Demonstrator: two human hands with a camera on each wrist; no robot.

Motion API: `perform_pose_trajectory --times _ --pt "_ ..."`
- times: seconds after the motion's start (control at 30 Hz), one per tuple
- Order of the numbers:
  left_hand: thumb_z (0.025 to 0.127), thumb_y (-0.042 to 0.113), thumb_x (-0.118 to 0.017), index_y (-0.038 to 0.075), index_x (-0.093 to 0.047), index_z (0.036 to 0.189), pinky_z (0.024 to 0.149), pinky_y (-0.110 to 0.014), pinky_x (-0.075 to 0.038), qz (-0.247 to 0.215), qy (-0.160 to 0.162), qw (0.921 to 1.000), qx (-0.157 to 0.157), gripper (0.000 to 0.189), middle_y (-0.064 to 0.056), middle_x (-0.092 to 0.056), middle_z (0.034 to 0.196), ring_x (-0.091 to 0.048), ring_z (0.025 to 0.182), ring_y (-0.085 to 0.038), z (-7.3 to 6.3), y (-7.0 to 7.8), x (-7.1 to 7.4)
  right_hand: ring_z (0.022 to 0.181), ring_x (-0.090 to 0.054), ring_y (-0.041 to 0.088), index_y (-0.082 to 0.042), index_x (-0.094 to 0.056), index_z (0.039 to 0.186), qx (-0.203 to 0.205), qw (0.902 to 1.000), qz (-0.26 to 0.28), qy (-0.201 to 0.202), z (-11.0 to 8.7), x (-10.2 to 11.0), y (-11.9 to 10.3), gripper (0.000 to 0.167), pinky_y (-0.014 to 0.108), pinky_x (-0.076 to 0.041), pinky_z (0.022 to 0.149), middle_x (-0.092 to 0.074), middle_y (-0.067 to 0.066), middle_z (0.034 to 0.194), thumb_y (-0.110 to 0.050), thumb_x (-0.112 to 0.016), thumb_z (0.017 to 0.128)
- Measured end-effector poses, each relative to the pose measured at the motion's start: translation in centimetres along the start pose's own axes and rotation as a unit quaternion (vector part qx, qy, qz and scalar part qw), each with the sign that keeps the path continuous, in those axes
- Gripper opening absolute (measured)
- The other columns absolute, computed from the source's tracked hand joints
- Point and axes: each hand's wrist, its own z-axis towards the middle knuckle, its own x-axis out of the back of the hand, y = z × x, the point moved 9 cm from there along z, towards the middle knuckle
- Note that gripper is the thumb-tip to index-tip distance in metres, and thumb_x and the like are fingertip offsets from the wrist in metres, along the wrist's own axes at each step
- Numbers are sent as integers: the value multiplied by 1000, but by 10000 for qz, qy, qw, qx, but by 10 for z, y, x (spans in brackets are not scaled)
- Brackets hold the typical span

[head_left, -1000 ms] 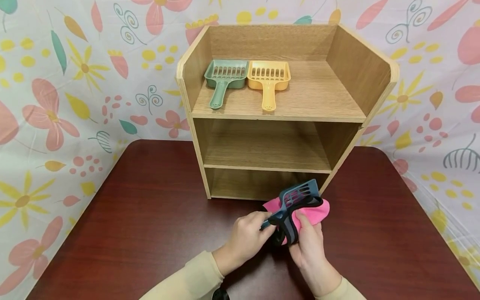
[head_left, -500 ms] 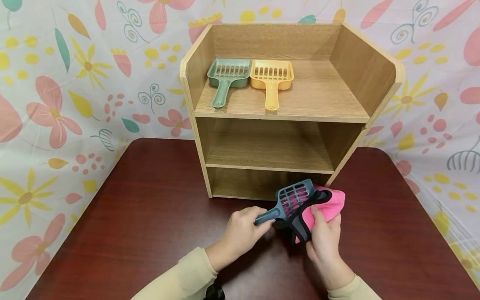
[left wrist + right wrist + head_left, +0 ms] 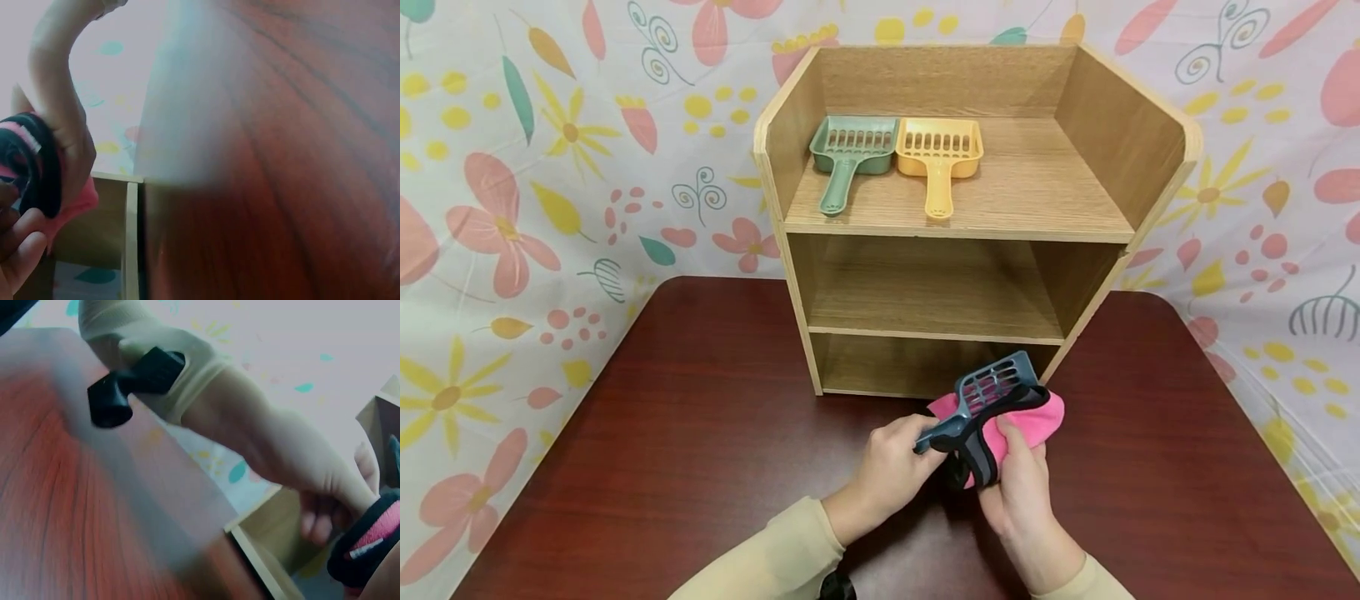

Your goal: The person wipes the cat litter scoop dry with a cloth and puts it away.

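My left hand [image 3: 891, 467] grips the handle of a dark blue slotted litter scoop [image 3: 992, 387], its head pointing up and to the right. A pink cloth [image 3: 1037, 421] with black edging and a grey strip lies against the scoop's underside and shows through the slots. It is held in my right hand [image 3: 1022, 508], thumb on top. In the left wrist view, the black-edged cloth [image 3: 47, 169] is between both hands. The right wrist view shows the left hand [image 3: 344, 487] beside the cloth's black and pink edge [image 3: 369, 540]; the scoop is mostly hidden there.
A wooden shelf unit [image 3: 936, 335] stands on the dark red table [image 3: 715, 433], just beyond the hands. On its top lie a green scoop [image 3: 853, 150] and a yellow scoop [image 3: 938, 154]. A patterned sheet [image 3: 587, 150] hangs behind.
From a second to half a second ago, the right hand and cloth moved right, and the scoop turned flatter to the camera. Since then the cloth has come back left and the scoop has tilted again.
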Motion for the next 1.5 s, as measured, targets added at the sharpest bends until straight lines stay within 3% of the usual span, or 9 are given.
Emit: perform_pose_trajectory --times 0.17,0.3,0.4,0.53,0.73,0.83,1.13,1.37,1.5 --pt "73 17 -81 6 -68 85 59 -10 -49 -326 -238 9991 156 21 -2 -70 73 -62 61 -5 4 -8 3 115 -56 7 -27 -31 137 175 9993 99 -312 4 8 -11 40 22 -50 91 -53 -7 132 -24 -45 100" --pt "74 16 -80 7 -69 82 53 -6 -42 -823 -668 9931 495 15 0 -68 68 -51 56 2 7 -19 5 105 -62 10 -20 -42 131 119 9910 130 -1328 6 10 -22 29 25 -51 89 -65 -3 117 -25 -37 103" --pt "74 17 -80 8 -69 80 49 -6 -39 -1073 -944 9871 720 15 2 -66 64 -45 54 3 9 -28 8 103 -64 16 -13 -51 126 -462 9607 299 -2720 1 1 -26 40 27 -51 90 -67 4 115 -29 -21 105" --pt "73 17 -81 8 -70 79 48 -10 -42 -1472 -1353 9745 1023 16 2 -66 60 -48 52 5 10 -38 9 110 -63 22 -7 -55 125 -1501 8955 640 -4140 -12 -12 -28 67 32 -48 97 -65 11 119 -39 0 103" --pt "74 14 -80 7 -71 82 44 -24 -52 -2508 -2139 9236 1958 14 -7 -69 65 -62 44 -13 4 -46 -2 114 -61 24 -7 -58 125 -2353 8541 700 -4584 -26 -23 -26 76 37 -45 102 -65 12 121 -48 2 100" --pt "74 14 -80 6 -71 83 45 -27 -53 -2650 -2232 9131 2147 15 -10 -70 67 -63 46 -24 2 -49 -5 117 -59 23 -8 -58 127 -2460 8418 1028 -4693 -31 -31 -28 74 36 -42 105 -63 12 123 -46 0 101" --pt "73 16 -81 9 -72 81 43 -17 -45 -2145 -2009 9443 1482 14 -1 -67 59 -52 47 5 10 -43 4 116 -60 24 -8 -58 125 -2789 8655 172 -4157 -24 -18 -19 69 40 -41 105 -64 11 123 -41 -2 101" --pt "72 20 -82 12 -73 81 47 -12 -39 -1678 -1972 9585 1192 15 4 -68 65 -43 53 7 12 -42 7 99 -68 26 -15 -55 123 -1634 9258 -1145 -3211 0 2 -29 37 46 -52 87 -70 11 109 -24 -24 105" --pt "72 21 -82 13 -73 81 49 -11 -40 -1586 -1946 9612 1142 15 5 -68 66 -44 54 7 12 -43 8 89 -71 23 -20 -46 123 -1179 9402 -1757 -2669 7 11 -34 23 45 -55 79 -72 7 101 -23 -34 104"
